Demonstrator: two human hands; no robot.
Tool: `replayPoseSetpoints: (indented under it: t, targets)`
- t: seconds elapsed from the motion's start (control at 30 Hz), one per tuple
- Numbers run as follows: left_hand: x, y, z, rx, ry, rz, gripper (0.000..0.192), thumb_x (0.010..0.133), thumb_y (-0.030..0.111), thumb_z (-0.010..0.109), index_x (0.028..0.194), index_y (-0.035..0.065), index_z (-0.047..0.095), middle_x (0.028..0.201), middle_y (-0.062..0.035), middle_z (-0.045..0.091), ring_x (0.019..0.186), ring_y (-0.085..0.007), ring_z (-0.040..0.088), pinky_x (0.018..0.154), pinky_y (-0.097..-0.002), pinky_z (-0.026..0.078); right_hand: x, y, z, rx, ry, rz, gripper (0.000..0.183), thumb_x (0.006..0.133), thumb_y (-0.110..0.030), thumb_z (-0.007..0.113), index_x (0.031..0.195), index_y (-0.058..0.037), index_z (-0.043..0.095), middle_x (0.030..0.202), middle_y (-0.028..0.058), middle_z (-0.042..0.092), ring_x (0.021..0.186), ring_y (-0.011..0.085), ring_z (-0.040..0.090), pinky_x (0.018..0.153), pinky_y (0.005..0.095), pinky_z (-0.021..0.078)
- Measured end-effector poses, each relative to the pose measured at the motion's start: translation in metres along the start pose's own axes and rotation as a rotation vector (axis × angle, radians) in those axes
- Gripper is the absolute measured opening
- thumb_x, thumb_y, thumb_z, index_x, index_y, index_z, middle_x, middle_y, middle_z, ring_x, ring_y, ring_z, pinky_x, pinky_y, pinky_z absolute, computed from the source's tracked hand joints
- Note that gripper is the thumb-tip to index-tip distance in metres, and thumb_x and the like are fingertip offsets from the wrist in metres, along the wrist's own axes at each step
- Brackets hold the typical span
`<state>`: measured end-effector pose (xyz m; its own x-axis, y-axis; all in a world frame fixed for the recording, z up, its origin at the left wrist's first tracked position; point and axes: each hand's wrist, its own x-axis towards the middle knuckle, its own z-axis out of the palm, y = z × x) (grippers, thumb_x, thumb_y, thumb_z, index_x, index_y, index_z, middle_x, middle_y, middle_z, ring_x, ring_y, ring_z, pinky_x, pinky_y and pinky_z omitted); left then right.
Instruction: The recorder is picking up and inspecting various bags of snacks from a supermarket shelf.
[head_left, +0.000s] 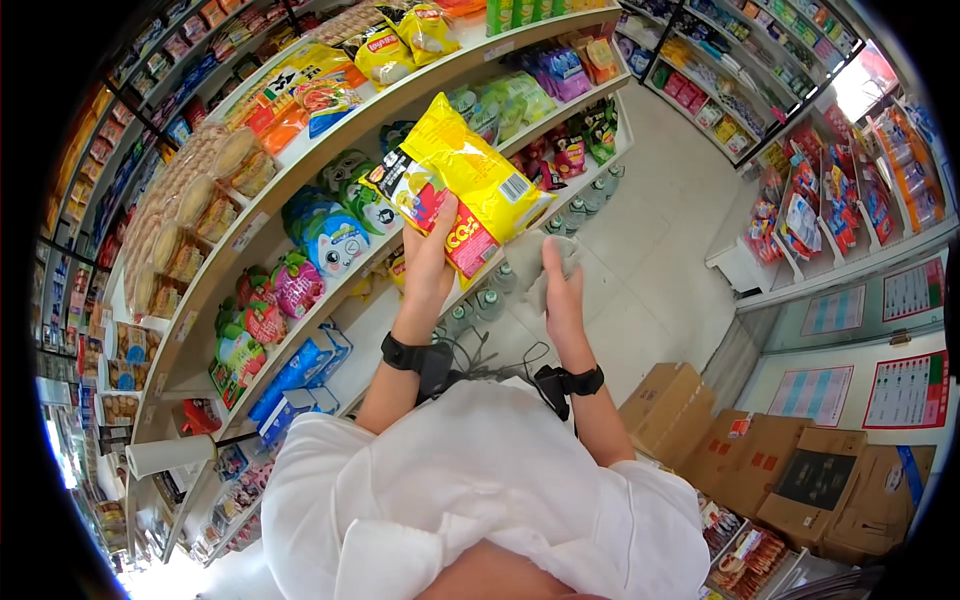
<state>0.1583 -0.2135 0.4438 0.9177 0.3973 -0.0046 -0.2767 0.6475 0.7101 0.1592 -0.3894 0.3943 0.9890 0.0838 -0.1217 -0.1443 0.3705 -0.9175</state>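
Observation:
My left hand (431, 255) grips a snack bag with a red and black front (450, 225). A yellow bag of chips (480, 172), its back with a barcode facing up, lies against it in the same grasp. Both are raised in front of the shelves. My right hand (562, 289), just right of the bags, holds a crumpled grey cloth (536, 270) between thumb and fingers. Black straps circle both wrists. Below the bags, several water bottles (487, 304) stand on the floor along the shelf's foot.
A curved shelf unit (315, 161) runs along the left, with packs of round biscuits (202, 206) on top and cat-face bags (335, 244) lower down. Cardboard boxes (739, 454) stand at the right. A paper roll (171, 456) juts from the shelf's near end.

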Motion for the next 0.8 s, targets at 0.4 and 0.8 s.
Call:
replayPoseSetpoints:
  t: [0.4, 0.8]
  targets:
    - [-0.007, -0.009, -0.009, 0.057, -0.126, -0.044, 0.038, 0.094, 0.011, 0.066, 0.127, 0.0007, 0.050, 0.117, -0.0090, 0.063, 0.104, -0.0163, 0.064, 0.090, -0.0327, 0.053, -0.011, -0.002, 0.036, -0.037, -0.122, -0.084, 0.033, 0.088, -0.014, 0.073, 0.116, 0.0018, 0.063, 0.108, 0.0076, 0.068, 0.094, 0.0130, 0.065, 0.082, 0.0281, 0.0515]
    - [-0.005, 0.017, -0.022, 0.041, -0.063, 0.179, 0.042, 0.097, 0.018, 0.064, 0.131, 0.0016, 0.044, 0.122, -0.0079, 0.059, 0.104, -0.0121, 0.060, 0.090, -0.0292, 0.051, -0.013, -0.005, 0.046, 0.453, 0.003, 0.152, 0.061, 0.099, -0.054, 0.046, 0.135, -0.0047, 0.048, 0.133, 0.0074, 0.055, 0.124, 0.0215, 0.052, 0.106, 0.0420, 0.0394]
